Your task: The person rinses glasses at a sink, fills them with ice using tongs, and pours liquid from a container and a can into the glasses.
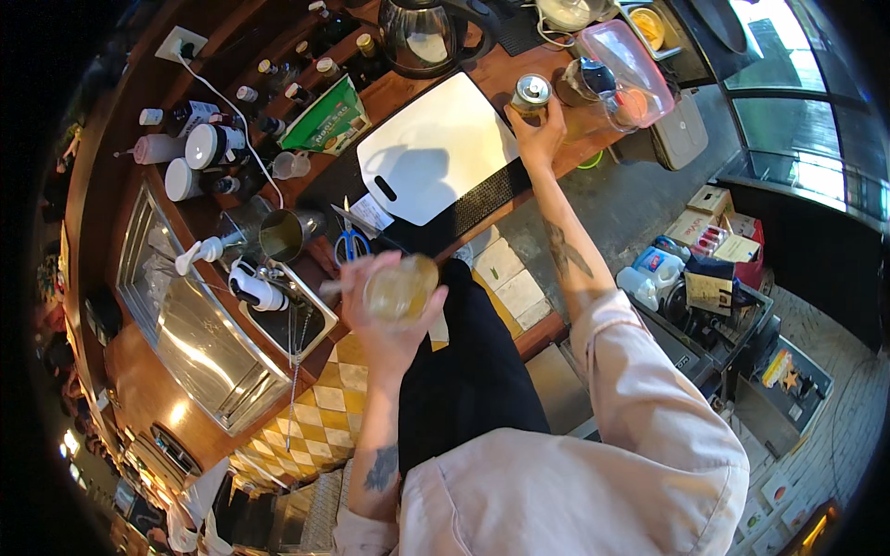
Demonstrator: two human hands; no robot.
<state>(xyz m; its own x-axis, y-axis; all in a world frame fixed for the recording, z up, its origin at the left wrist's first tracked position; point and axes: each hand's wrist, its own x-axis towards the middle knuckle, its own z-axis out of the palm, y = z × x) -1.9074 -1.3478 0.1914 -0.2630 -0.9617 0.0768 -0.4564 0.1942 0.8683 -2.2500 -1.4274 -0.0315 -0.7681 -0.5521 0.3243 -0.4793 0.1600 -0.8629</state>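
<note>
My left hand (375,338) is wrapped round a clear glass (400,289) with something pale yellow inside; motion blurs both, so the contents are unclear. It is held up over the counter's front edge, to the right of blue-handled scissors (352,245). Farther off to the right, my right hand (540,139) grips a drink can (532,91), its silver top facing up. That can is at the right end of a white cutting board (431,134), which lies on a dark mat. Whether the can rests on the counter, I cannot tell.
Several bottles (326,67), white-lidded jars (201,146) and a green bag (329,119) stand at the back left. A glass kettle (417,37) is behind the board. A pink-rimmed plastic container (640,65) lies right of the can. A steel sink (195,324) is at left.
</note>
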